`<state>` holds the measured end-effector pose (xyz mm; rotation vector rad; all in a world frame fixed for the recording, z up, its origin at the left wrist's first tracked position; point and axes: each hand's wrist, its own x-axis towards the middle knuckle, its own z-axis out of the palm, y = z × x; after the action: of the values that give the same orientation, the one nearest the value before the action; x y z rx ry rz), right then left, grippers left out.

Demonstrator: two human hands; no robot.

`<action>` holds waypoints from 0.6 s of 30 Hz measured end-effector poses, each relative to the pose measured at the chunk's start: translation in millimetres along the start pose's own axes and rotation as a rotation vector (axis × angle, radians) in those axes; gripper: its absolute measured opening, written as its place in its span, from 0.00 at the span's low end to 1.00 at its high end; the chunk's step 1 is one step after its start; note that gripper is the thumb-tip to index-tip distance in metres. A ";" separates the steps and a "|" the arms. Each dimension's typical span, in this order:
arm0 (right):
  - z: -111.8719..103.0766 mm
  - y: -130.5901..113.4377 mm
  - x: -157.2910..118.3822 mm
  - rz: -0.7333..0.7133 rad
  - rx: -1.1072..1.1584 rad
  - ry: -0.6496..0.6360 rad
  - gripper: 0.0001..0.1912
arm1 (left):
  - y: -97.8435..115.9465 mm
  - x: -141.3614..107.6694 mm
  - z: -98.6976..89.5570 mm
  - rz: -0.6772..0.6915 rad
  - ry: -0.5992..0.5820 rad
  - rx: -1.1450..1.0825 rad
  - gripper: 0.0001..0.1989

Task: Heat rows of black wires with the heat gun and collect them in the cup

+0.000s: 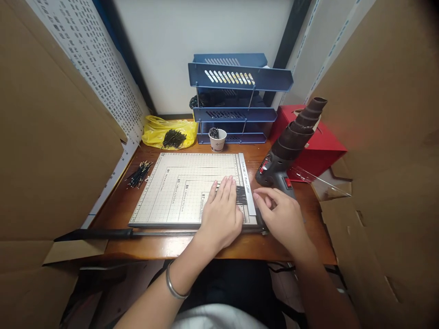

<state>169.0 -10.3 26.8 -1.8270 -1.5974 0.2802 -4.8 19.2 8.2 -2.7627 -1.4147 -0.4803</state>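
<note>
A paper cutter (pixel 171 196) with a printed grid lies on the wooden table, its long black-handled arm (pixel 113 233) along the near side. My left hand (pixel 222 212) lies flat on the board, fingers stretched out, over the near end of a row of thin black pieces (pixel 241 195). These pieces run under the white strip (pixel 247 185) at the board's right edge. Just right of that strip is my right hand (pixel 279 212), its thumb and index finger brought together; anything between them is too small to make out.
Behind the board are a paper cup (pixel 217 142) of black pieces, a blue tray rack (pixel 240 77) and a yellow bag (pixel 154 130). A dark bundle (pixel 140 175) lies left. A heat gun (pixel 290 141) and red box (pixel 324 151) stand right.
</note>
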 end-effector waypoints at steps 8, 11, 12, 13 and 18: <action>7.7 0.3 -12.9 -0.018 0.056 -0.031 0.11 | -0.6 1.6 5.4 0.000 -0.053 0.016 0.31; 7.1 0.7 -14.6 -0.026 0.042 -0.019 0.11 | 2.6 -0.9 6.3 -0.001 -0.014 0.004 0.30; 6.5 1.5 -15.2 -0.028 0.038 -0.014 0.10 | 3.5 -4.6 5.4 -0.003 0.004 0.004 0.30; 6.0 2.3 -15.8 -0.029 0.035 -0.012 0.10 | 4.3 -9.3 4.2 -0.003 0.018 0.006 0.29; 6.4 3.3 -18.6 -0.019 0.039 -0.033 0.10 | 10.5 -30.8 1.4 0.022 0.005 0.002 0.30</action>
<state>163.8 -25.5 15.0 -1.7849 -1.6203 0.3326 -13.0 -11.3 0.0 -2.7707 -1.3808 -0.4845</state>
